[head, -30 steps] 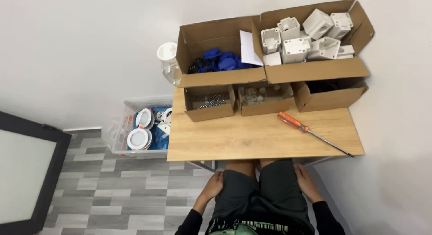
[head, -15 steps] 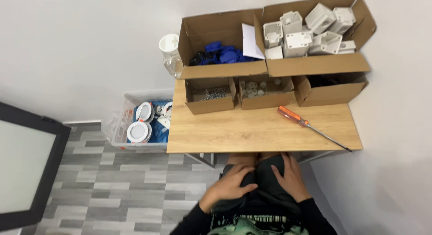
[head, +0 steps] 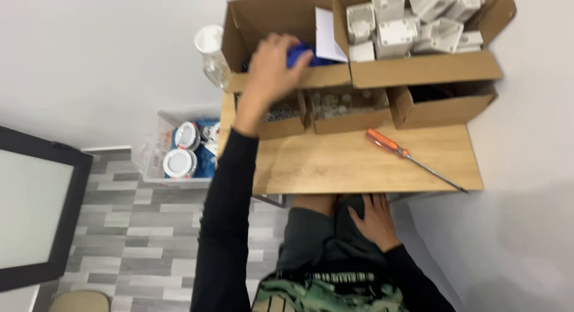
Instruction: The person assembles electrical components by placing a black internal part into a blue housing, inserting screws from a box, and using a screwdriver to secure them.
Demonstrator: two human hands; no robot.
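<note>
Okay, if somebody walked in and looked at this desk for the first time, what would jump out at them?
Most striking is the left hand stretched over the wooden desk into the back-left cardboard box, its fingers on the blue parts there. Next, the box of white plastic housings at the back right, and the orange-handled screwdriver lying alone on the desk. The right hand rests on the person's lap.

Left hand (head: 270, 67) on blue parts (head: 299, 54) in box (head: 263, 16)
</note>
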